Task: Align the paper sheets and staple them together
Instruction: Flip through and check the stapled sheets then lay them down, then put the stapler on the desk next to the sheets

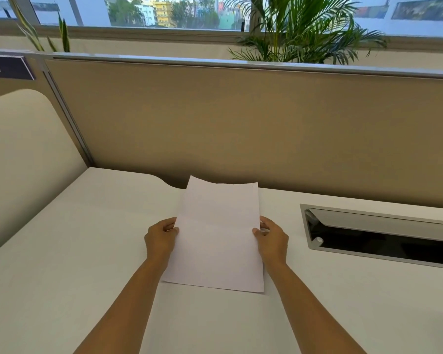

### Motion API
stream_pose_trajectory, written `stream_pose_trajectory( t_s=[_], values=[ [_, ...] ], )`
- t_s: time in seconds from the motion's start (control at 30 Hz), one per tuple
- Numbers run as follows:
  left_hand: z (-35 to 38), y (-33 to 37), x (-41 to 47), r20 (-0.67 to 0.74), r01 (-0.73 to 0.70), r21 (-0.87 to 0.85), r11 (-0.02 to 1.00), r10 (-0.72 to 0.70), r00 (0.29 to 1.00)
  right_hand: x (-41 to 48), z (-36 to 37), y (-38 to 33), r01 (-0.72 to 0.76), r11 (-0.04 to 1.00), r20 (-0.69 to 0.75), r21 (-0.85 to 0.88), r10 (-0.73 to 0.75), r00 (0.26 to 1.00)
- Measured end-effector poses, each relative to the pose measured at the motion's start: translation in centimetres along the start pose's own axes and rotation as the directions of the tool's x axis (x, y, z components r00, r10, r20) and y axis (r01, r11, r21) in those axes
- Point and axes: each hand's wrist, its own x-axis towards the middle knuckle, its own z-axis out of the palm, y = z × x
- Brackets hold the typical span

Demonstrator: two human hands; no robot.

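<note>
A stack of white paper sheets (218,233) is held above the white desk (74,238) in the middle of the view, its long sides running away from me. My left hand (161,237) grips the left edge about halfway up. My right hand (273,237) grips the right edge at the same height, thumb on top. The sheets' edges look lined up; the top edge curls a little. No stapler is in view.
An open cable hatch (379,236) with a metal frame is set into the desk at the right. A beige partition (241,123) runs along the back, a cream side panel (23,149) stands at the left. Plants and a window are beyond.
</note>
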Motion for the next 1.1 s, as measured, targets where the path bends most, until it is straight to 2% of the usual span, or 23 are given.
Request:
stream_pose_trajectory(
  t_s=[0.17, 0.33, 0.53, 0.63, 0.77, 0.9, 1.1],
  values=[
    [0.3, -0.4, 0.2, -0.031, -0.045, 0.041, 0.998, 0.046, 0.998, -0.1, 0.5, 0.6, 0.061, 0.989, -0.003, -0.136, -0.062, 0.998],
    [0.5, -1.0, 0.2, -0.022, -0.094, 0.108, 0.990, 0.097, 0.995, -0.4, 0.3, 0.7, 0.104, 0.968, 0.068, -0.226, -0.091, 0.994],
    [-0.1, -1.9, -0.8, 0.020, -0.189, 0.158, 0.969, 0.188, 0.982, -1.3, -1.2, 0.4, 0.142, 0.982, 0.043, -0.125, -0.138, 0.990],
    [-0.4, -2.9, -2.1, 0.059, -0.270, 0.204, 0.941, 0.263, 0.963, -2.3, -2.4, 0.3, 0.182, 0.978, 0.024, -0.102, -0.180, 0.983],
    [-1.1, -4.5, -3.7, 0.104, -0.332, 0.289, 0.898, 0.315, 0.943, -3.8, -4.7, 0.7, 0.284, 0.952, -0.010, -0.114, -0.287, 0.958],
    [-1.8, -6.1, -5.7, 0.173, -0.396, 0.393, 0.830, 0.356, 0.918, -5.8, -7.3, 1.2, 0.320, 0.939, -0.044, -0.126, -0.328, 0.944],
    [-2.3, -7.8, -9.1, 0.240, -0.492, 0.481, 0.726, 0.431, 0.870, -10.0, -11.5, 4.1, 0.339, 0.897, -0.025, -0.284, -0.360, 0.932]
  ],
)
